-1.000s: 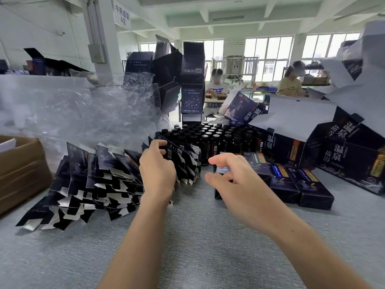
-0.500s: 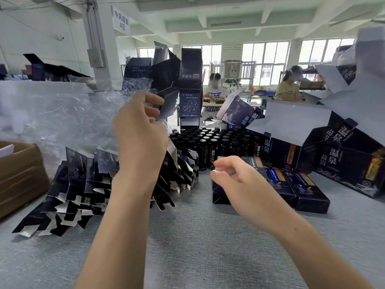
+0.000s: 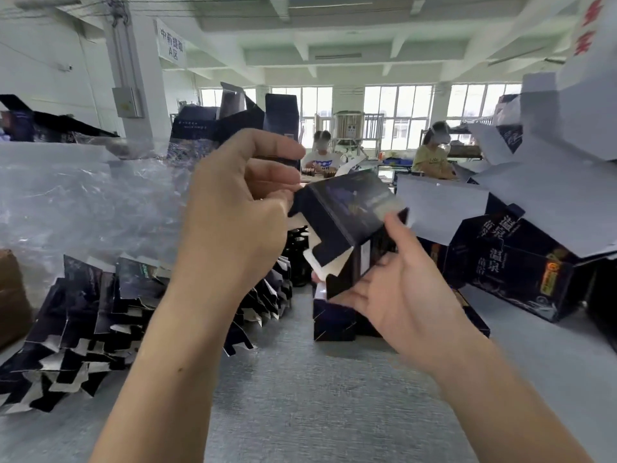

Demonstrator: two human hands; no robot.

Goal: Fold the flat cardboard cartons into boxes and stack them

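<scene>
A dark blue printed carton [image 3: 347, 215] is held up in the air between both hands, partly opened into a box shape with its end flaps loose. My left hand [image 3: 240, 208] pinches its left flap. My right hand [image 3: 397, 289] grips its lower right side from below. A fanned row of flat cartons [image 3: 100, 315] lies on the grey table at the left. Folded boxes [image 3: 334, 319] sit on the table behind my right hand, mostly hidden by it.
Dark bottles [image 3: 297, 248] stand behind the carton. Large open printed boxes [image 3: 521, 262] crowd the right side. Clear plastic wrap [image 3: 83, 202] heaps at the left, and a brown cardboard box [image 3: 10, 295] sits at the left edge. Two people work at far tables.
My left hand lifted a flat carton from the row and brought it to the middle. My right hand rose and took hold of it, and the carton has opened up.
</scene>
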